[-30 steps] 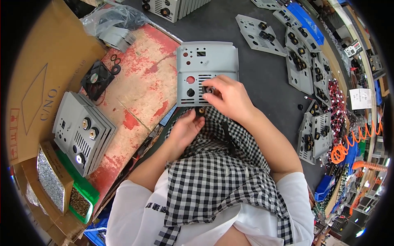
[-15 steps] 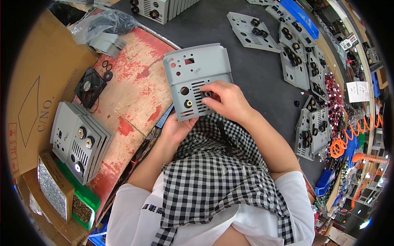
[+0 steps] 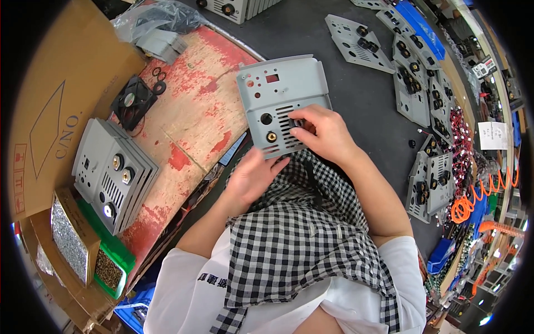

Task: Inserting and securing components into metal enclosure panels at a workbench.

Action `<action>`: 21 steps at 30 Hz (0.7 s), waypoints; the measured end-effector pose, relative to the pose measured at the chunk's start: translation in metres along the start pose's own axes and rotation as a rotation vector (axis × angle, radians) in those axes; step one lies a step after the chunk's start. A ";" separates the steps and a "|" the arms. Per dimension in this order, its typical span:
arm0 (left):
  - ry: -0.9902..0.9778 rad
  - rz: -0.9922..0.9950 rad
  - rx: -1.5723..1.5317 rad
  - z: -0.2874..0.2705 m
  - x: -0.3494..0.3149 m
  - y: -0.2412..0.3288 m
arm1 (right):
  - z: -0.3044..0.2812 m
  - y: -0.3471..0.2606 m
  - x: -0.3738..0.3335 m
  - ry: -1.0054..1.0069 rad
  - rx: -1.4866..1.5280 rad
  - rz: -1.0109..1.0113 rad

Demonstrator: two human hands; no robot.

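Note:
A grey metal panel (image 3: 286, 83) with slots and round holes stands tilted in front of me, near the table edge. At its lower right, my right hand (image 3: 329, 133) is closed in a pinch on a black round socket (image 3: 295, 123), partly hidden by the fingers. A brass-centred black socket (image 3: 271, 137) sits in the panel beside the slots, below a round hole holding something dark. Just under the panel's lower edge, my left hand (image 3: 249, 181) has its fingers apart, a little blurred; whether a fingertip touches the edge is unclear.
Stacked grey panels (image 3: 114, 172) stand at left, near a black fan (image 3: 133, 100) and a cardboard box (image 3: 67, 106). A green bin (image 3: 83, 214) holds small brass parts. More panels (image 3: 361, 44) with black sockets lie along the dark table's right side, beside an orange coiled hose (image 3: 461, 210).
My left hand has come off its hold beneath the panel's lower edge, and its fingers have spread. The right hand stays pinched at the same place on the panel. The view has shifted slightly.

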State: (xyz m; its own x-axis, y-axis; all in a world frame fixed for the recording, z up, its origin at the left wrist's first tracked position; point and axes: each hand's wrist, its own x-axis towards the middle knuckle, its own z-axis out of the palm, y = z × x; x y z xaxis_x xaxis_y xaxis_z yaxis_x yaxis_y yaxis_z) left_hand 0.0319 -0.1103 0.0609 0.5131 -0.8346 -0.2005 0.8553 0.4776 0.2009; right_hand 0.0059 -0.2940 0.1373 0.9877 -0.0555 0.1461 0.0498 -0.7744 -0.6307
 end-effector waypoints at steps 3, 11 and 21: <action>0.030 0.046 0.147 0.004 -0.003 -0.011 | 0.000 -0.011 -0.005 -0.087 -0.051 -0.076; 0.000 -0.149 0.035 0.010 -0.006 -0.018 | -0.004 -0.053 -0.016 -0.334 -0.634 -0.320; -0.005 -0.181 0.040 0.010 -0.004 -0.019 | 0.005 -0.030 -0.033 -0.050 -0.529 -0.478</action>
State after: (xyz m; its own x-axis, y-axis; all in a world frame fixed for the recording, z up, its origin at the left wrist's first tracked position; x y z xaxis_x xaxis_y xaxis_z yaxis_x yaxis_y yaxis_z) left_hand 0.0131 -0.1182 0.0678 0.3510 -0.9072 -0.2321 0.9299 0.3086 0.2001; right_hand -0.0275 -0.2656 0.1472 0.8821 0.3854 0.2709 0.4127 -0.9095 -0.0501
